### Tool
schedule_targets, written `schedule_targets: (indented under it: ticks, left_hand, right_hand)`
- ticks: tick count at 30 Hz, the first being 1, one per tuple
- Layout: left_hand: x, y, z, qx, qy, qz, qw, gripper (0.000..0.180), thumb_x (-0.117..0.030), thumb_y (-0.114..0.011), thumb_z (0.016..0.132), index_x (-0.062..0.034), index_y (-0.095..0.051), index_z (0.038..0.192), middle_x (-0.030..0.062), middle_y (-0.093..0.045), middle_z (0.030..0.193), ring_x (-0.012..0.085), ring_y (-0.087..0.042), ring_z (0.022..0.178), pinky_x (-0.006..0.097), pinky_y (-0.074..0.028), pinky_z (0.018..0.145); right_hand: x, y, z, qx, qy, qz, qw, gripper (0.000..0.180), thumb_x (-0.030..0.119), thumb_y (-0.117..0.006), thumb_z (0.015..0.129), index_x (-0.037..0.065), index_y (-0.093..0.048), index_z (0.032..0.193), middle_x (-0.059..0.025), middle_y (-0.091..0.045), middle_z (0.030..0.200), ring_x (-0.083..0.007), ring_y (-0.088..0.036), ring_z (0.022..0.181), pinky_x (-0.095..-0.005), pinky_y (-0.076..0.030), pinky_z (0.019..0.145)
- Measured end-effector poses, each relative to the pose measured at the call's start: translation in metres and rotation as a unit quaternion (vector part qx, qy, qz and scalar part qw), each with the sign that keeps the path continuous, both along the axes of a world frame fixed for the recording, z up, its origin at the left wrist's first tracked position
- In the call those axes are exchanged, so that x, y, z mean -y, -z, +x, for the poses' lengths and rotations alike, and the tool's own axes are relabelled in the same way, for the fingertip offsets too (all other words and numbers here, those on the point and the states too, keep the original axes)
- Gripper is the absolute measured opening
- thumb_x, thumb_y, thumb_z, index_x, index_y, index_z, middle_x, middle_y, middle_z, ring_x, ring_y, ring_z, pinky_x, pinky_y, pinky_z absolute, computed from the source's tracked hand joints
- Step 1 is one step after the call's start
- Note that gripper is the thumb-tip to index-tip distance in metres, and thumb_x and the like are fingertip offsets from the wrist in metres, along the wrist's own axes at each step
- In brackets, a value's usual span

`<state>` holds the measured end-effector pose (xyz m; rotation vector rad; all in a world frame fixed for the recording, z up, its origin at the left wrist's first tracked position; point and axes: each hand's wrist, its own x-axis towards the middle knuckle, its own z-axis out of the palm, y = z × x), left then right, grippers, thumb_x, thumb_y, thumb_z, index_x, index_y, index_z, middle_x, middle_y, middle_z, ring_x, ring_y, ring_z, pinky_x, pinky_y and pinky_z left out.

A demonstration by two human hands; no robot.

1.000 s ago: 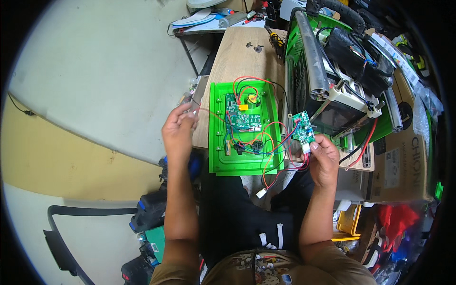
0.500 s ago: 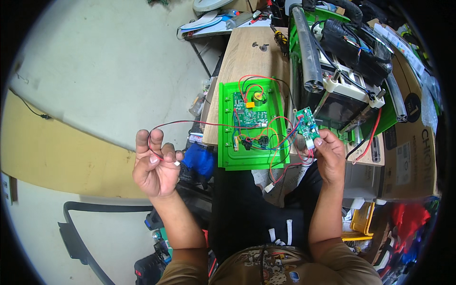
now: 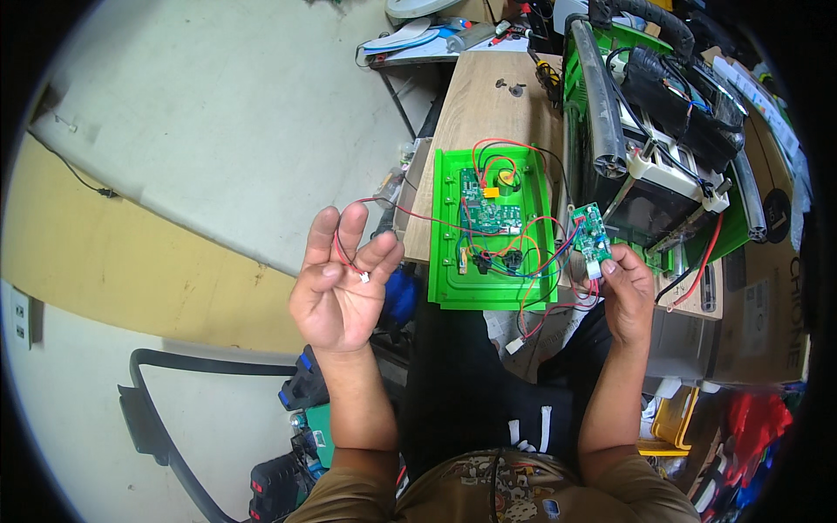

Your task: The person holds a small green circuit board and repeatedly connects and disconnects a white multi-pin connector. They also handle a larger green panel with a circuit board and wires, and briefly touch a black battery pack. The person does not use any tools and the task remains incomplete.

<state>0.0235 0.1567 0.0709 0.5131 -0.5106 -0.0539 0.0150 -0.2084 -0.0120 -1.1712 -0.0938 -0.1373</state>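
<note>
My left hand (image 3: pixel 342 296) is raised palm up to the left of the green panel, its fingers loosely spread. A thin red-and-black cable (image 3: pixel 417 214) runs from the panel's board and between these fingers. Its small white connector (image 3: pixel 364 277) hangs before the palm. With thumb and fingers, my right hand (image 3: pixel 626 283) pinches the lower edge of a small green circuit board (image 3: pixel 591 231) beside the panel's right edge. Several coloured wires join it to the green plastic panel (image 3: pixel 445 283), which carries a larger circuit board (image 3: pixel 488 213). A loose white plug (image 3: pixel 515 345) dangles below the panel.
The panel lies on a wooden table (image 3: pixel 479 100), overhanging its near edge. To the right stands a green-framed machine with grey tubes (image 3: pixel 600 105) and a black battery-like block (image 3: pixel 641 202). A cardboard box (image 3: pixel 754 305) is beyond it. Tool cases (image 3: pixel 275 484) sit at lower left.
My left hand has moved right, closer to the panel, and its thumb has come away from the connector. My right hand still holds the small board. The whole view has shifted slightly.
</note>
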Motion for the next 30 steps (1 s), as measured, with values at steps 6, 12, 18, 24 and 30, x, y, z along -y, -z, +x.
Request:
schedule_targets:
  ticks: [6, 12, 18, 24, 30]
  left_hand:
    - [0.02, 0.009, 0.002, 0.023, -0.058, 0.095, 0.994, 0.063, 0.012, -0.051, 0.092, -0.0049, -0.046, 0.153, 0.0226, -0.055, 0.15, 0.0432, -0.064, 0.126, 0.054, -0.049, 0.111]
    - [0.032, 0.027, -0.015, -0.008, -0.2, 0.194, 0.96, 0.053, 0.011, -0.058, 0.093, -0.0032, -0.052, 0.143, 0.0253, -0.069, 0.124, 0.038, -0.072, 0.109, 0.053, -0.056, 0.101]
    - [0.03, 0.028, -0.049, 0.098, -0.142, 0.085, 0.981, 0.044, 0.009, -0.063, 0.09, -0.0028, -0.057, 0.132, 0.02, -0.074, 0.095, 0.0388, -0.076, 0.084, 0.057, -0.059, 0.087]
    - [0.025, 0.01, -0.057, 0.257, -0.146, 0.146, 0.944, 0.033, -0.004, -0.07, 0.095, -0.0088, -0.062, 0.126, 0.0109, -0.077, 0.085, 0.0369, -0.076, 0.074, 0.056, -0.059, 0.084]
    - [0.021, 0.005, -0.056, 0.284, -0.107, 0.127, 0.944, 0.025, -0.012, -0.072, 0.098, -0.0072, -0.063, 0.121, 0.0092, -0.077, 0.084, 0.0331, -0.075, 0.07, 0.052, -0.06, 0.081]
  right_hand:
    - [0.0, 0.001, 0.0, -0.001, 0.007, -0.007, 1.0, 0.02, 0.016, -0.066, 0.1, -0.002, -0.067, 0.108, -0.0063, -0.073, 0.094, -0.0105, -0.066, 0.076, -0.0265, -0.053, 0.072]
    - [0.001, -0.002, -0.001, -0.007, -0.009, -0.001, 1.0, 0.02, 0.017, -0.066, 0.101, -0.001, -0.067, 0.107, -0.0052, -0.073, 0.093, -0.0092, -0.066, 0.076, -0.0252, -0.051, 0.072]
    - [0.0, -0.002, -0.002, -0.009, 0.001, -0.002, 1.0, 0.019, 0.016, -0.066, 0.101, -0.001, -0.066, 0.108, -0.0045, -0.073, 0.093, -0.0085, -0.066, 0.077, -0.0253, -0.052, 0.073]
    - [0.0, -0.001, -0.001, -0.003, -0.011, -0.003, 1.0, 0.021, 0.017, -0.067, 0.1, -0.001, -0.066, 0.111, -0.0049, -0.073, 0.094, -0.009, -0.067, 0.078, -0.0254, -0.052, 0.074]
    - [0.0, -0.003, -0.003, -0.016, -0.007, 0.01, 1.0, 0.027, 0.017, -0.067, 0.1, -0.003, -0.063, 0.119, -0.0076, -0.074, 0.095, -0.0113, -0.069, 0.077, -0.0268, -0.055, 0.073]
